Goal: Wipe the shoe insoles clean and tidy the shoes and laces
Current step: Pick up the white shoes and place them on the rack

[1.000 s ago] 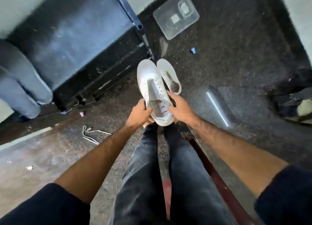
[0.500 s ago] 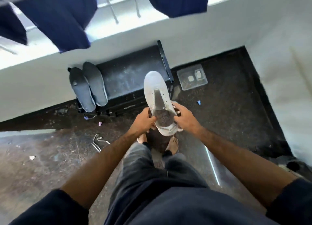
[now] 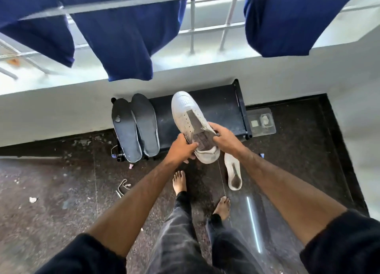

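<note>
Both hands hold one white shoe over the low black rack.

Head view: the left hand [image 3: 181, 148] and right hand [image 3: 225, 137] are each closed on the collar of the laceless shoe [image 3: 192, 123], one on each side, its toe pointing far toward the rack [image 3: 222, 111]. Two dark insoles [image 3: 135, 127] lean at the rack's left end. The second shoe [image 3: 233, 174] lies on the floor [image 3: 61, 212] just near and right of the held one, and a loose lace [image 3: 123, 187] lies on the floor to the left. The step looks like tidying: setting this shoe down on the rack's bare top. Next comes lowering it level beside the insoles, then fetching the other shoe.
</note>
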Demonstrator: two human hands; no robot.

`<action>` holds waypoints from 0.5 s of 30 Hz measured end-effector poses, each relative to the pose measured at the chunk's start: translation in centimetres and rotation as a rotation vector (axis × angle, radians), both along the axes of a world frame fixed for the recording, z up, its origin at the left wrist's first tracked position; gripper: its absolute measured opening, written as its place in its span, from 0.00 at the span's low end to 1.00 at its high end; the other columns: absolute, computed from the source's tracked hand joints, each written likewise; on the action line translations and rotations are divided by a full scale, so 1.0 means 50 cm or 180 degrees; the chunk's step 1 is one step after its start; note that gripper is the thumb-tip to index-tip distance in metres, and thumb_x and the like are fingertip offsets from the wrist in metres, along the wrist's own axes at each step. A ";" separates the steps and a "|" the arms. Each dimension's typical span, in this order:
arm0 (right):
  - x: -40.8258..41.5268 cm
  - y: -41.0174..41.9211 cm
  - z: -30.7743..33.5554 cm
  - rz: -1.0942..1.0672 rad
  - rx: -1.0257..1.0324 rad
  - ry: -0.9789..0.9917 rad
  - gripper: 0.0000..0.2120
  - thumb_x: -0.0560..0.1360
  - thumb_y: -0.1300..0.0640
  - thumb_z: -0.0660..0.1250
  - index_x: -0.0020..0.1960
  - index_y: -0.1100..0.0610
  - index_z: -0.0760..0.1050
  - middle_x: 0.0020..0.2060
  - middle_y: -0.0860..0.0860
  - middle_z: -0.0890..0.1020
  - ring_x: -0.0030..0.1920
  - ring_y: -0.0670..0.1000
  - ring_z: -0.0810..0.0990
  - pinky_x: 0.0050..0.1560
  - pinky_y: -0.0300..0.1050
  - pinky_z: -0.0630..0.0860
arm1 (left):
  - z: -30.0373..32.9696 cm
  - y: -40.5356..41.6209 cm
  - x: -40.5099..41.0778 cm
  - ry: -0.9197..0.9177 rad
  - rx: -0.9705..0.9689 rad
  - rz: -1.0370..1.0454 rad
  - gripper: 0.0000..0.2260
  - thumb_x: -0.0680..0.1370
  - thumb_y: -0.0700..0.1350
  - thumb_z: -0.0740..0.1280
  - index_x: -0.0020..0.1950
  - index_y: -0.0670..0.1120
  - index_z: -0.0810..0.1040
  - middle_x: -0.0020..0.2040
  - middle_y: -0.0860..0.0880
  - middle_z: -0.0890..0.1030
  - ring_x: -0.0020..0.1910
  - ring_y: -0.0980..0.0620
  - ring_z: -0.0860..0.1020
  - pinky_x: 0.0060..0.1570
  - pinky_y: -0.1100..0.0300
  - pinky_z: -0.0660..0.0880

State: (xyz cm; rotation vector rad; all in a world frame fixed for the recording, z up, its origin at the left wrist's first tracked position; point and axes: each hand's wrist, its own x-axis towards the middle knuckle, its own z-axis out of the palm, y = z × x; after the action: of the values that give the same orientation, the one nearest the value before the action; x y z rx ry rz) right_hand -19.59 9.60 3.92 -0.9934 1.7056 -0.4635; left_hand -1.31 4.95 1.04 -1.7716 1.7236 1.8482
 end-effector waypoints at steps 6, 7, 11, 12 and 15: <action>0.008 -0.115 -0.094 0.0013 0.0180 0.0385 0.32 0.75 0.69 0.58 0.75 0.46 0.72 0.68 0.48 0.80 0.67 0.51 0.77 0.70 0.48 0.73 | -0.075 -0.105 -0.006 -0.0160 -0.0023 0.0039 0.17 0.79 0.51 0.68 0.60 0.44 0.67 0.49 0.48 0.82 0.37 0.52 0.86 0.34 0.53 0.83; 0.008 -0.128 -0.104 0.0001 0.0198 0.0396 0.32 0.75 0.69 0.58 0.75 0.46 0.72 0.68 0.48 0.80 0.67 0.50 0.77 0.69 0.46 0.72 | -0.084 -0.115 -0.006 -0.0183 -0.0026 0.0048 0.16 0.79 0.51 0.68 0.60 0.44 0.67 0.49 0.48 0.82 0.38 0.52 0.86 0.35 0.53 0.83; 0.006 -0.153 -0.132 0.0015 0.0283 0.0320 0.31 0.76 0.68 0.60 0.75 0.45 0.71 0.68 0.46 0.79 0.67 0.48 0.77 0.67 0.42 0.72 | -0.111 -0.126 -0.005 -0.0167 -0.0072 0.0061 0.17 0.80 0.50 0.67 0.63 0.44 0.66 0.53 0.46 0.82 0.38 0.51 0.86 0.32 0.56 0.82; 0.004 -0.152 -0.139 0.0032 0.0312 0.0292 0.31 0.76 0.67 0.61 0.75 0.45 0.70 0.68 0.46 0.80 0.66 0.47 0.77 0.67 0.43 0.73 | -0.116 -0.124 -0.004 -0.0142 -0.0064 0.0054 0.18 0.80 0.50 0.67 0.64 0.44 0.65 0.54 0.46 0.81 0.38 0.50 0.86 0.31 0.57 0.82; -0.003 -0.145 -0.150 0.0089 0.0329 0.0238 0.32 0.76 0.67 0.61 0.76 0.45 0.69 0.68 0.47 0.80 0.66 0.48 0.78 0.69 0.46 0.74 | -0.119 -0.115 -0.003 -0.0028 -0.0032 0.0059 0.20 0.81 0.48 0.67 0.68 0.46 0.63 0.56 0.46 0.81 0.40 0.48 0.86 0.31 0.58 0.81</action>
State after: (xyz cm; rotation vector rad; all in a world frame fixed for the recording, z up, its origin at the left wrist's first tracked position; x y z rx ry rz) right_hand -19.75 2.36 -3.57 -0.9688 1.7618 -0.3203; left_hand -1.46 -0.82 -4.90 -1.8025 1.7224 1.8394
